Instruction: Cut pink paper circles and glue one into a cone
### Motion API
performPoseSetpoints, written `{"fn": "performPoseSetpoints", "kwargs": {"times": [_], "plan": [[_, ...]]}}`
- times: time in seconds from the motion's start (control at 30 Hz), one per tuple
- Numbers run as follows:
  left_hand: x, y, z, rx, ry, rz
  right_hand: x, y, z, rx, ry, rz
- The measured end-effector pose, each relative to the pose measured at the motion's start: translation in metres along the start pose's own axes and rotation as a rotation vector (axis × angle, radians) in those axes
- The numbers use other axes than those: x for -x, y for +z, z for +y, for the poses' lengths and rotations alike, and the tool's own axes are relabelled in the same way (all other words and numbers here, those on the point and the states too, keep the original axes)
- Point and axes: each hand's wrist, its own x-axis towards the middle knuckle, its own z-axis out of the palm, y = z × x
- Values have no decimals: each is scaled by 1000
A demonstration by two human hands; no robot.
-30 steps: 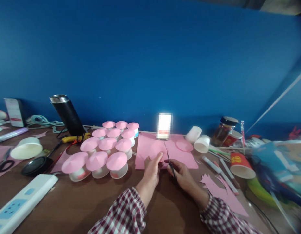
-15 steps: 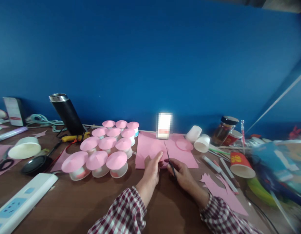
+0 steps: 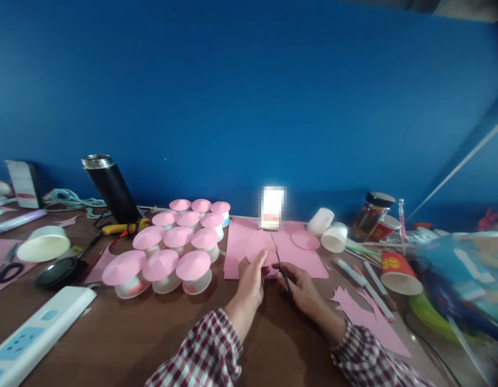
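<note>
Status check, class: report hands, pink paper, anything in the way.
Left fingers gripping pink paper. Right fingers holding scissors. Cone-topped cups stand left, out of the way.

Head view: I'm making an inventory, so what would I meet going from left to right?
White bowl, black bottle, pink-topped cup at the front row's right end, left hand with its grip on pink paper, right hand with its grip on scissors, dark-lidded jar.

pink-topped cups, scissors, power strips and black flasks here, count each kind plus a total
Pink-topped cups: 12
Scissors: 2, one in the right hand, one at far left
Power strip: 1
Black flask: 1
Total: 16
</note>
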Motion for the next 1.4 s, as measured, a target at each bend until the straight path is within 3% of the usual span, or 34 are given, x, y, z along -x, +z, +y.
{"fn": "performPoseSetpoints", "kwargs": {"times": [1.4], "plan": [[-1, -1, 0, 2, 27, -5, 0, 1, -2, -1, 0, 21]]}}
